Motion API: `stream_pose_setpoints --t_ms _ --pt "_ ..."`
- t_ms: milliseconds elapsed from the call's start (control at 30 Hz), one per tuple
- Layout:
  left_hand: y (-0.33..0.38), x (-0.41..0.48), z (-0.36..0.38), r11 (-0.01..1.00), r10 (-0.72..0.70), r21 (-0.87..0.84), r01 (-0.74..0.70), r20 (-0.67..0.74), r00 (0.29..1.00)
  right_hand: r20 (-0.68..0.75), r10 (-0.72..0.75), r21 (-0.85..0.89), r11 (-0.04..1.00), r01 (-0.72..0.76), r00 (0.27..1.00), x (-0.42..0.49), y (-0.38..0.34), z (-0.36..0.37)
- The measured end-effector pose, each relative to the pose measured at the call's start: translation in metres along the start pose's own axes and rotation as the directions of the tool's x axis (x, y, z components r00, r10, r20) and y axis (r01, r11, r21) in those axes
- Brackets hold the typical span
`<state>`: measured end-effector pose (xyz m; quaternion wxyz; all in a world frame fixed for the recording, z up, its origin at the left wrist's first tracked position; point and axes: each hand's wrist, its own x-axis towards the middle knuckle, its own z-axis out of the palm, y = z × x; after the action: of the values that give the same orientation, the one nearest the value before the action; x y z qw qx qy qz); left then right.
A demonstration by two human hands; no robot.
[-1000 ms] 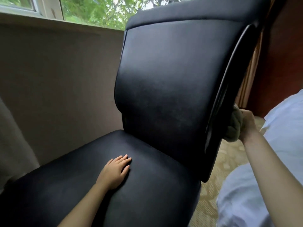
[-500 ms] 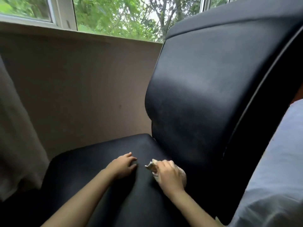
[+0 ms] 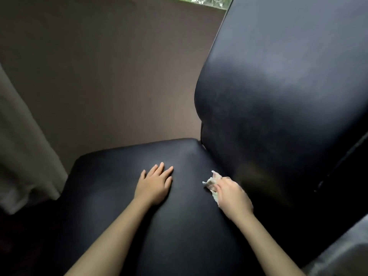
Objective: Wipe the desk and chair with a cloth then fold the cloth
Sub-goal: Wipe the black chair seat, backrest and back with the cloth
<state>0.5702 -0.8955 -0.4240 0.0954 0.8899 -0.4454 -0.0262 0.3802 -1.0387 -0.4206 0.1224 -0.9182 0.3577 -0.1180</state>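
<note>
A black leather chair fills the view, its seat [image 3: 123, 196] below and its tall backrest [image 3: 278, 96] rising at the right. My left hand [image 3: 154, 185] rests flat on the seat with fingers straight and spread. My right hand [image 3: 232, 197] grips a small pale cloth [image 3: 211, 183] and presses it on the seat, close to where the seat meets the backrest. Most of the cloth is hidden under my hand; only a crumpled corner sticks out to the left. The desk is not in view.
A brown wall [image 3: 109, 76] stands behind the chair, with a strip of window [image 3: 201, 0] at the top. A pale curtain [image 3: 22, 156] hangs at the left. A grey-white fabric [image 3: 342, 255] shows at the bottom right corner.
My right hand brought the cloth from behind the backrest's edge round onto the seat, and it now sits near the backrest's base. My left hand has stayed on the seat, fingers flatter now.
</note>
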Motion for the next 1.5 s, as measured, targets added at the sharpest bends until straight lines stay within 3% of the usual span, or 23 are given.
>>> stream_pose_setpoints --t_ms 133,300,467,567,767,967,1200,1500 --pt "0.002 0.014 0.002 1.0 0.001 -0.002 -0.001 0.006 1.0 -0.012 -0.039 0.049 0.998 0.039 0.999 -0.01 0.007 -0.001" --pt "0.0 0.024 0.004 1.0 0.021 -0.016 -0.021 -0.01 1.0 0.157 0.087 -0.322 0.946 -0.032 0.984 0.061 -0.02 0.004" --pt "-0.001 0.03 0.005 1.0 0.017 -0.013 -0.017 -0.027 0.999 0.096 0.165 -0.155 0.977 -0.149 0.982 0.102 -0.036 0.009" --pt "-0.004 0.037 0.003 0.999 0.014 -0.029 -0.015 -0.037 0.999 0.031 0.108 -0.18 0.978 -0.101 0.994 0.103 -0.033 0.011" --pt "0.001 0.03 0.001 0.998 -0.058 -0.022 0.06 0.072 0.996 -0.077 0.088 0.047 0.995 -0.084 0.993 0.082 -0.036 0.018" --pt "0.014 -0.005 -0.01 0.915 -0.395 -0.041 0.402 0.118 0.911 -0.176 0.155 -0.121 0.977 -0.178 0.972 0.049 -0.049 0.014" --pt "0.008 0.008 -0.002 0.935 -0.352 -0.029 0.353 0.02 0.936 -0.202 -0.012 -0.178 0.984 -0.024 0.979 0.078 -0.021 0.014" --pt "-0.002 0.022 0.009 0.944 -0.327 -0.064 0.323 -0.069 0.942 -0.113 -0.054 -0.128 0.991 0.039 0.992 0.101 -0.038 0.023"
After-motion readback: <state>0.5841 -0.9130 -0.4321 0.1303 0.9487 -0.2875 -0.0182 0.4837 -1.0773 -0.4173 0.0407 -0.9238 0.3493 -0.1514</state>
